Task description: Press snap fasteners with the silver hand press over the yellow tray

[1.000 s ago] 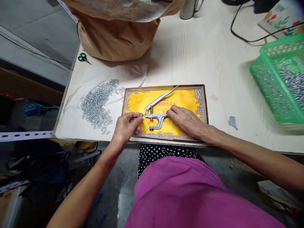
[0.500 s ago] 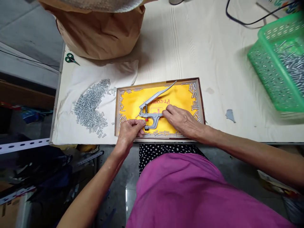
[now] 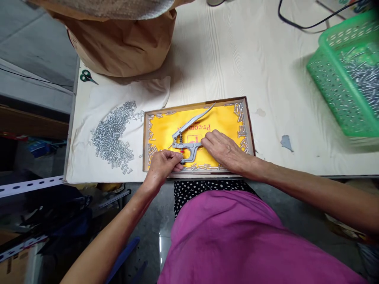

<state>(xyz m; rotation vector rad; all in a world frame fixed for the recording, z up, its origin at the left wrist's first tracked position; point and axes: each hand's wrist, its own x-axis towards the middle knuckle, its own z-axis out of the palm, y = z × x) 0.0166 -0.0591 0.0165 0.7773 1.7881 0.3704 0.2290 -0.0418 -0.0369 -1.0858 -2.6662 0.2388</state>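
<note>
A grey metal hand press tool (image 3: 189, 134) lies on a yellow sheet inside a shallow framed tray (image 3: 250, 130) at the table's front edge, its long lever raised toward the back right. My left hand (image 3: 164, 162) is pinched at the tool's jaw, fingers pressed together on something too small to name. My right hand (image 3: 223, 150) rests on the tool's lower handle, fingers curled over it. Several small metal tubes line the tray's edges.
A heap of small metal tubes (image 3: 111, 134) lies on a white cloth (image 3: 89, 110) to the left. Behind it stand a brown paper sack (image 3: 121, 43) and green scissors (image 3: 86, 76). A green basket (image 3: 343, 79) of metal parts sits at the right. A black cable (image 3: 296, 23) crosses the back.
My left hand moved in from left of the tool's head to its jaw. The view shifted slightly; the right hand stays on the handle.
</note>
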